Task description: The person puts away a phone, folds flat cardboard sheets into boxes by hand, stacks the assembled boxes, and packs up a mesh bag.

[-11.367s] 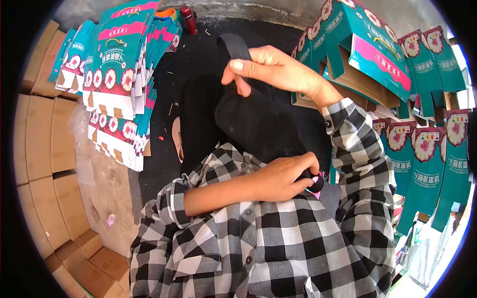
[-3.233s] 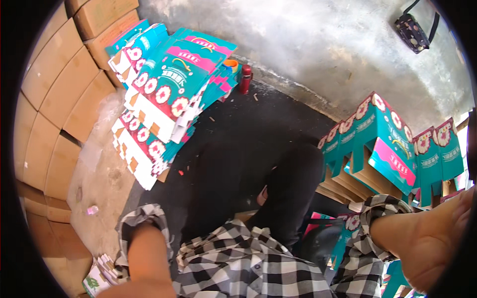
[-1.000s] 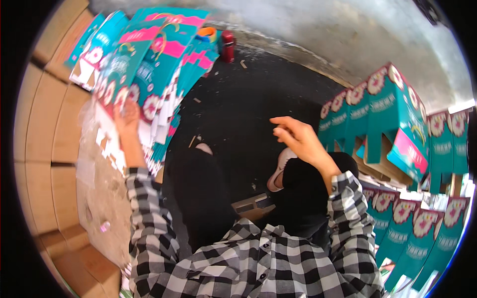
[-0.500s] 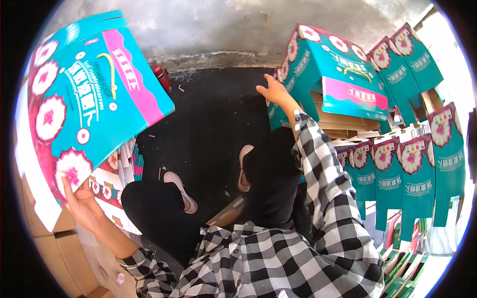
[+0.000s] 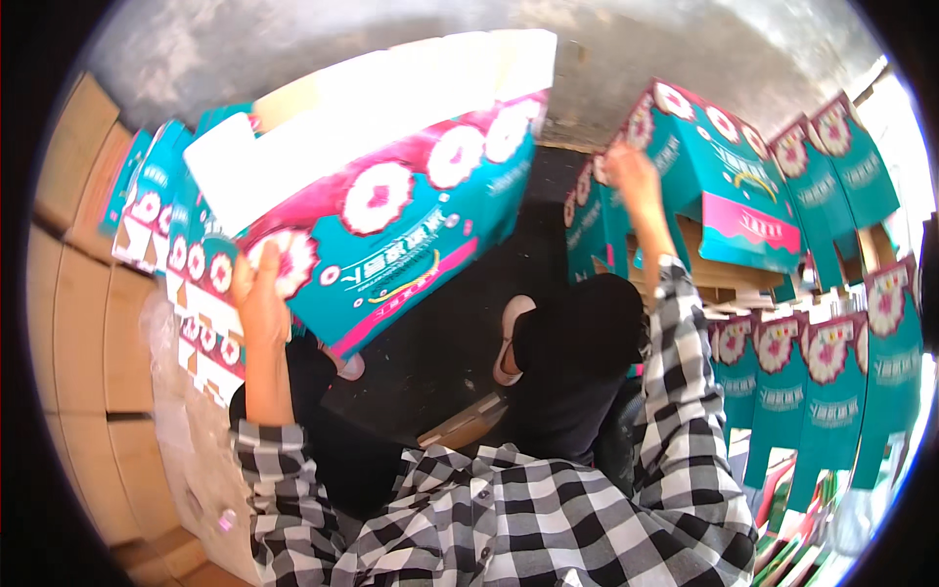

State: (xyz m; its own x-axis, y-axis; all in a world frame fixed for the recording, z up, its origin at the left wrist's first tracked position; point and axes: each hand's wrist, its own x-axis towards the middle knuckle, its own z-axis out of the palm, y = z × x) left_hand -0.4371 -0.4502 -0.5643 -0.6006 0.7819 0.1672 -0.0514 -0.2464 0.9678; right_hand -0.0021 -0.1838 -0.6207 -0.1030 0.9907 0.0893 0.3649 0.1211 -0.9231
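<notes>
My left hand point(image 5: 262, 308) grips a flat printed carton point(image 5: 411, 240) by its lower left edge. This carton is teal with a dark red band, white-and-pink round pictures and a pink stripe; its white flaps fan out along the top. It hangs tilted over my left leg and the floor. On the right, my right hand point(image 5: 636, 181) is at the upper left edge of a folded teal carton point(image 5: 724, 166) that stands at the front of a row. Motion blurs its fingers, so whether they hold the edge cannot be seen.
Several teal cartons point(image 5: 831, 362) stand in rows at the right. More printed cartons point(image 5: 201, 264) are stacked at the left, beside plain brown boxes point(image 5: 127, 352). A grey wall point(image 5: 626, 49) rises beyond the black floor point(image 5: 440, 342). A brown cardboard piece point(image 5: 465, 421) lies between my feet.
The carton in my left hand has swung to the right and tilted, bringing its white flaps into view. My right hand has moved right, onto the carton's edge.
</notes>
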